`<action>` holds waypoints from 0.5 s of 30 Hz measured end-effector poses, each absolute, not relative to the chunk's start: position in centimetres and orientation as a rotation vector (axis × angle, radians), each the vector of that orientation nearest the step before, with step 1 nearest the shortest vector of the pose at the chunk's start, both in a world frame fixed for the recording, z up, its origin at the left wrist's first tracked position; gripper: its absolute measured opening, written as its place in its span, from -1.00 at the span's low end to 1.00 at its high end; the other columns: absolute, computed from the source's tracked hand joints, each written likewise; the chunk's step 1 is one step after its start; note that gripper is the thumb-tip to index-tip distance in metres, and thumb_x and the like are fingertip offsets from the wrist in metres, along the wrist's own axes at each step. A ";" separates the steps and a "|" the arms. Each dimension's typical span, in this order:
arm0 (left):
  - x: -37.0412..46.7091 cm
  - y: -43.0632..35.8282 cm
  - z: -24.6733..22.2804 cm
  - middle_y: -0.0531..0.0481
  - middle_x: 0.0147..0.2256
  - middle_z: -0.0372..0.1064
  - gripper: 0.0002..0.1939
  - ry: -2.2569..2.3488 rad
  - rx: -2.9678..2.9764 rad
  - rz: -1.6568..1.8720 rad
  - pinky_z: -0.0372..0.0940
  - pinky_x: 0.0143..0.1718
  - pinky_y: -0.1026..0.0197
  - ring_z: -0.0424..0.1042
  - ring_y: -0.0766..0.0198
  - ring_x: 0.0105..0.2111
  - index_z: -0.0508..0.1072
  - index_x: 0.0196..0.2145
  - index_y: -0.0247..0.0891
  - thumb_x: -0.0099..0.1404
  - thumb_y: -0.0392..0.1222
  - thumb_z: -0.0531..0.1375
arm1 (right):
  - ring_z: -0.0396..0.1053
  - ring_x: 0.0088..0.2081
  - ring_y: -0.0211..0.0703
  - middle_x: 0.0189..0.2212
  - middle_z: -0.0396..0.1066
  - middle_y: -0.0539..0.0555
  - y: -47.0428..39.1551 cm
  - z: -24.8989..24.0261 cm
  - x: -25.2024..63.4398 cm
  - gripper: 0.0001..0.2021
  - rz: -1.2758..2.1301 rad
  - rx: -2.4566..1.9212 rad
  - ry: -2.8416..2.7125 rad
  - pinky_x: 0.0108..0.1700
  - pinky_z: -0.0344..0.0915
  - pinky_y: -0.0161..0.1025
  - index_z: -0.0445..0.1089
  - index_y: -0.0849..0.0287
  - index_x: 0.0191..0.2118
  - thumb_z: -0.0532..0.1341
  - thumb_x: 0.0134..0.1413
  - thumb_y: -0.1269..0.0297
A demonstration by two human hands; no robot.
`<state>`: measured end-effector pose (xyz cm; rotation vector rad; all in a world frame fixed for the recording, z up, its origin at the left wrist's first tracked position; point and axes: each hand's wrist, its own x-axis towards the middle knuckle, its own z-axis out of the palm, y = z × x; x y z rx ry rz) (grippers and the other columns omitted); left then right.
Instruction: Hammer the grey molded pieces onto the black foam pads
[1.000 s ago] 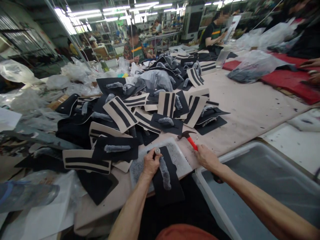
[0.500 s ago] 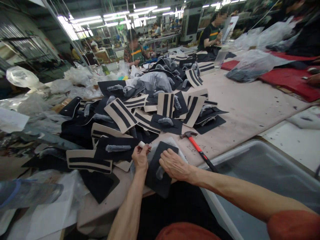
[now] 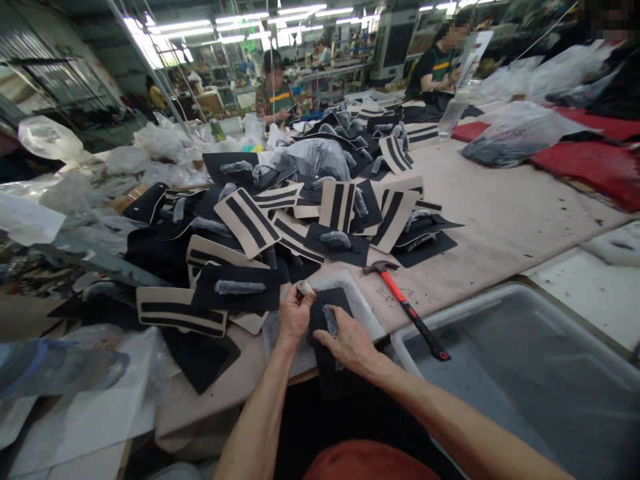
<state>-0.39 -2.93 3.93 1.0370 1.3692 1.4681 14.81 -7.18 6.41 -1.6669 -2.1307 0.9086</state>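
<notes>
A black panel (image 3: 327,367) with a plastic-wrapped handle (image 3: 330,321) lies tilted over a pale, shallow tray-like block (image 3: 360,300) at the table's near edge. My right hand (image 3: 353,340) grips the panel at the handle, thumb on one side and fingertips on the other. Just left of it, my left hand (image 3: 295,317) is closed in a pinch above the block. Something small and white shows at its fingertips; I cannot tell whether it is a held piece or a finger wrap. A claw hammer (image 3: 400,300) with a red and black handle lies to the right.
Beyond my hands is a heap of black panels (image 3: 337,243), some showing beige backs with black strips. A large grey plastic bin (image 3: 500,373) stands at the right. Clear plastic bags (image 3: 170,160) and a bottle (image 3: 65,373) are at the left. Two co-workers (image 3: 275,100) sit across the table.
My right hand has opened from a fist over the panel to a grip with thumb and fingers around the handle. The panel has turned more upright, and my left hand has drawn slightly away from it.
</notes>
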 end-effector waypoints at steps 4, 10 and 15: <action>0.8 -2.0 2.0 -0.08 -0.25 0.57 -0.74 1.310 1.093 1.378 0.42 -0.17 0.18 0.56 0.17 -0.23 0.45 -0.20 -0.26 0.17 -0.14 0.30 | 0.36 0.08 0.12 0.10 0.34 0.31 -7.8 5.9 15.6 -0.30 0.967 -1.526 -2.136 0.08 0.26 -0.01 0.13 0.30 0.26 0.20 0.13 -0.06; 0.9 -1.3 0.8 -0.05 -0.28 0.57 -0.76 1.312 1.119 1.352 0.41 -0.18 0.19 0.56 0.18 -0.25 0.43 -0.20 -0.24 0.23 -0.07 0.27 | 0.37 -0.07 0.00 -0.07 0.39 0.24 -5.2 5.8 21.0 -0.58 0.585 -1.646 -2.012 -0.01 0.28 -0.10 0.31 0.24 0.08 0.08 0.28 0.04; 0.7 -1.3 0.0 -0.06 -0.25 0.57 -0.76 1.342 1.177 1.316 0.41 -0.13 0.15 0.56 0.16 -0.22 0.43 -0.18 -0.23 0.25 -0.08 0.26 | 0.30 -0.08 0.12 -0.13 0.34 0.32 -1.6 3.6 27.1 -0.62 0.118 -2.120 -2.116 -0.04 0.22 -0.07 0.35 0.33 -0.01 0.19 0.18 0.14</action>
